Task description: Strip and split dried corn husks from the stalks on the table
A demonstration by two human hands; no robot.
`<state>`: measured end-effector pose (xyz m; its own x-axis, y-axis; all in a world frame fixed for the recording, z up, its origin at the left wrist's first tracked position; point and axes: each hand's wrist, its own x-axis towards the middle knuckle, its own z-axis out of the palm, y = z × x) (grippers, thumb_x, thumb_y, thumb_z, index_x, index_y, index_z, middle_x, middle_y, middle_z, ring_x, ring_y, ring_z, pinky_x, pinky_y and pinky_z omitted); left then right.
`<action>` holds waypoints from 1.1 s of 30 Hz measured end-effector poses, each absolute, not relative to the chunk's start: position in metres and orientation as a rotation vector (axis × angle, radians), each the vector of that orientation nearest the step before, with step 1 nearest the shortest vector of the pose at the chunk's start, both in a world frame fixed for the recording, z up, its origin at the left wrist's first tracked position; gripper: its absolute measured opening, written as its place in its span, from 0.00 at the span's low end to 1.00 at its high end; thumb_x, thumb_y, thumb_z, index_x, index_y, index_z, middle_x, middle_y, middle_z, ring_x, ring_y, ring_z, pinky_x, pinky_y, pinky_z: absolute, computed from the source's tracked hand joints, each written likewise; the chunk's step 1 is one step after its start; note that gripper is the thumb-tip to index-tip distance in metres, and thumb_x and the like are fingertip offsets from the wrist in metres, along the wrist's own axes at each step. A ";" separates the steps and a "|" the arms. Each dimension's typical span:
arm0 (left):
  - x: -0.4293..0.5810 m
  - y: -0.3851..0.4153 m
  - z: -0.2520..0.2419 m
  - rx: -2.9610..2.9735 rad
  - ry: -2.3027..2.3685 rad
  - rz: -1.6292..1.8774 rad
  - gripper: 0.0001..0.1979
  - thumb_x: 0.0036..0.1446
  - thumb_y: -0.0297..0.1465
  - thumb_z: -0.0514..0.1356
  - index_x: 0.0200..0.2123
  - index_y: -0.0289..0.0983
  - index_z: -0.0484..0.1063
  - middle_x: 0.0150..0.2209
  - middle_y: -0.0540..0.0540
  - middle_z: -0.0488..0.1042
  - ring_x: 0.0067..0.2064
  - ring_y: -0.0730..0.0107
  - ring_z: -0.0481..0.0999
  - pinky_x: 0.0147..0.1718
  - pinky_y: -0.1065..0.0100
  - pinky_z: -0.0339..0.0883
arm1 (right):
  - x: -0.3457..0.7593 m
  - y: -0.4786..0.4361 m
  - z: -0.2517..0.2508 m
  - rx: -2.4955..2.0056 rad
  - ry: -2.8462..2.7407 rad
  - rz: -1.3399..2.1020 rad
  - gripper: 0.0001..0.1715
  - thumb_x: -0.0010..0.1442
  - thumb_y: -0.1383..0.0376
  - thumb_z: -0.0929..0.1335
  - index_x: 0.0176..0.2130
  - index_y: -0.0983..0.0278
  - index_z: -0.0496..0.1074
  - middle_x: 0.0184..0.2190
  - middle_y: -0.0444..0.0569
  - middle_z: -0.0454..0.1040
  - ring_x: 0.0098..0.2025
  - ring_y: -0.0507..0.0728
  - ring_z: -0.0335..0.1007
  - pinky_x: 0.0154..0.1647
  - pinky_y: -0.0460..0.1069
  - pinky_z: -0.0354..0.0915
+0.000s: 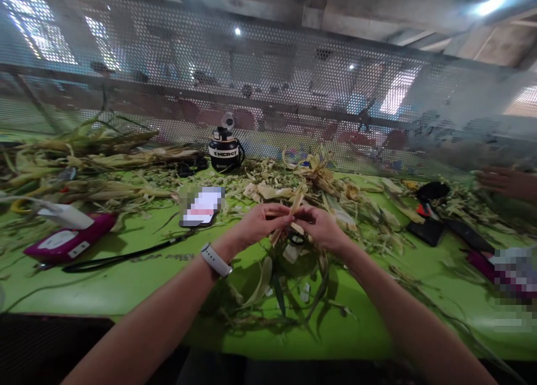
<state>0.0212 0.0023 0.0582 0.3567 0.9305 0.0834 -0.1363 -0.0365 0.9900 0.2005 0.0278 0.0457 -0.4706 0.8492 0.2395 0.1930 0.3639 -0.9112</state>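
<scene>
Both hands meet over the middle of a green table [155, 287]. Pinched between the fingers of my left hand [258, 224] and my right hand [316, 225] is a strip of dried corn husk [298, 198], which points upward. A pale band circles my left wrist. Just under the hands, a small dark ring-shaped thing and a whitish piece lie partly hidden. Nearer to me on the table are loose leaf strips [263, 281] and small white scraps [305, 291]. Behind the hands lies a heap of husk pieces [319, 175].
A phone [202, 206] with a lit screen and a purple box [71, 239] with a cord are on the left. A black bottle [225, 150] stands before the perforated metal screen [268, 66]. Long husks [96, 155] pile up far left. Another person's hand [507, 182] shows at right, above dark flat objects.
</scene>
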 end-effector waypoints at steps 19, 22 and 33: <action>0.028 0.005 0.049 1.670 0.854 1.412 0.08 0.51 0.32 0.62 0.36 0.38 0.76 0.47 0.44 0.73 0.51 0.63 0.69 0.52 0.66 0.59 | 0.200 0.015 0.050 -0.940 -2.051 0.254 0.12 0.58 0.63 0.67 0.43 0.61 0.71 0.34 0.50 0.74 0.36 0.57 0.69 0.39 0.50 0.65; 0.027 0.005 0.049 1.683 0.828 1.395 0.09 0.52 0.33 0.61 0.38 0.39 0.75 0.42 0.44 0.75 0.45 0.65 0.72 0.49 0.67 0.62 | 0.199 0.015 0.054 -0.906 -2.023 0.282 0.09 0.57 0.63 0.67 0.39 0.61 0.74 0.33 0.50 0.75 0.36 0.57 0.69 0.39 0.50 0.64; 0.019 0.010 0.050 1.360 0.787 1.292 0.24 0.51 0.33 0.62 0.53 0.38 0.66 0.35 0.47 0.77 0.39 0.70 0.74 0.41 0.71 0.65 | 0.208 0.030 0.051 -0.957 -1.797 0.878 0.13 0.53 0.57 0.68 0.35 0.63 0.74 0.28 0.46 0.73 0.31 0.54 0.67 0.34 0.49 0.63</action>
<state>0.0186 0.0104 0.0499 0.1997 0.9423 0.2687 -0.1937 -0.2308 0.9535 0.2075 0.0302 0.0510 -0.3035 0.8766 0.3735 0.2440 0.4505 -0.8588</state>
